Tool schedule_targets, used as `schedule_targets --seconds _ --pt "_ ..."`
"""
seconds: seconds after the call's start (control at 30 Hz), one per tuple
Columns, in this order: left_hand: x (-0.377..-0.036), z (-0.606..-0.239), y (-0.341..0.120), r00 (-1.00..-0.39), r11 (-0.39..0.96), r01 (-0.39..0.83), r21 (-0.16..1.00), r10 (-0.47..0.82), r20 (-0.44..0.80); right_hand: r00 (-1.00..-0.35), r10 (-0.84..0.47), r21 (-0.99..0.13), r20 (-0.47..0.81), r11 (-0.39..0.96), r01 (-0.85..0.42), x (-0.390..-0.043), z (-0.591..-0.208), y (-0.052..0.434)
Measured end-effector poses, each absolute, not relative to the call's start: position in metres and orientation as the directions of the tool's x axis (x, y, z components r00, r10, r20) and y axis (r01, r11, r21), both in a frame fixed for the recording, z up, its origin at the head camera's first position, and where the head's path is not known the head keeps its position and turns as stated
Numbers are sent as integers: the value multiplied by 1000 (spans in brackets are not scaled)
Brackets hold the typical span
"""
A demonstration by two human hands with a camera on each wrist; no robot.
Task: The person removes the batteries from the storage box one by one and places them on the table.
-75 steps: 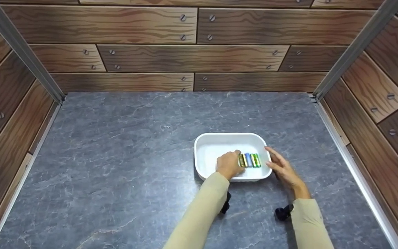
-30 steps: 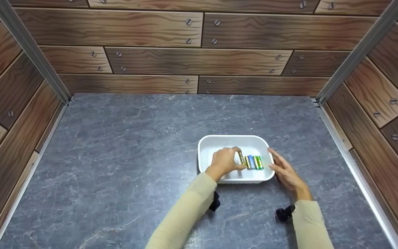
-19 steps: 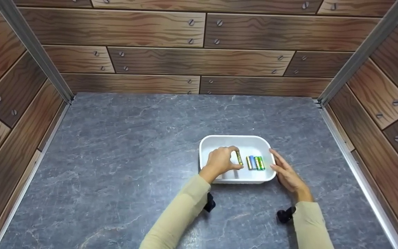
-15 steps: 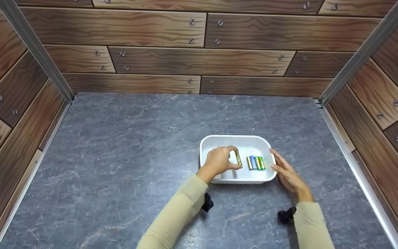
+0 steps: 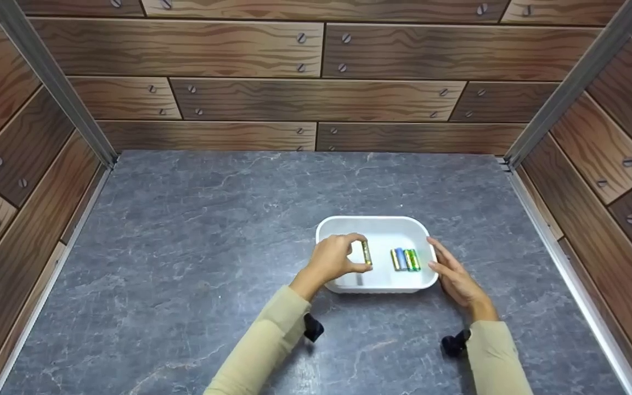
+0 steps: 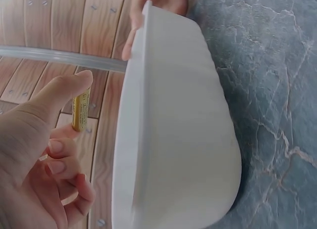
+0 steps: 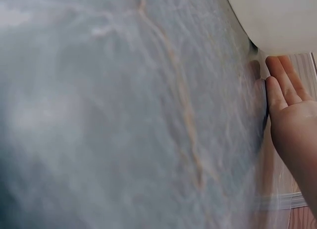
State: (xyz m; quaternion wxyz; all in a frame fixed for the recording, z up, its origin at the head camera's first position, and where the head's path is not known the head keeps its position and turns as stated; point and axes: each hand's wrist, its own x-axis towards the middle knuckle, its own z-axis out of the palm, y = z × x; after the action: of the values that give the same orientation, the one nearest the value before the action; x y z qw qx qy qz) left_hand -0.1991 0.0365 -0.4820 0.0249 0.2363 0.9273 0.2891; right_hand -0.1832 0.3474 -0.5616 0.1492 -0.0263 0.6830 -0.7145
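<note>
A white tray [image 5: 373,222] sits on the grey stone table. My left hand [image 5: 335,259] pinches a gold battery [image 5: 366,253] between thumb and forefinger, lifted above the tray's left half. The left wrist view shows the same gold battery [image 6: 80,110] at my fingertips beside the white tray [image 6: 183,130]. Three more batteries [image 5: 404,259], gold, blue and green, lie side by side in the tray's right half. My right hand [image 5: 450,270] lies open with straight fingers against the tray's right rim; the right wrist view shows those fingers [image 7: 282,90] flat on the table.
Wood-patterned walls [image 5: 316,82] close the table in at the back and both sides, with metal posts [image 5: 47,77] in the corners. The grey tabletop [image 5: 184,236] stretches bare to the left of and behind the tray.
My left hand has taken the gold battery from the row and carried it up and to the left, away from the other three. The right hand has stayed at the tray's rim.
</note>
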Motion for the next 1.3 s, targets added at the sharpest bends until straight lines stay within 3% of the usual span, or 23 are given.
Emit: schedule_targets --seconds 0.53,1.3 --pt "-205 -485 -8 -889 640 376 670 453 66 -958 -238 -984 -158 -46 173 -183 -563 346" --pt "-207 -501 -54 -908 606 299 737 417 25 -959 -226 -981 -170 -50 185 -183 -564 346"
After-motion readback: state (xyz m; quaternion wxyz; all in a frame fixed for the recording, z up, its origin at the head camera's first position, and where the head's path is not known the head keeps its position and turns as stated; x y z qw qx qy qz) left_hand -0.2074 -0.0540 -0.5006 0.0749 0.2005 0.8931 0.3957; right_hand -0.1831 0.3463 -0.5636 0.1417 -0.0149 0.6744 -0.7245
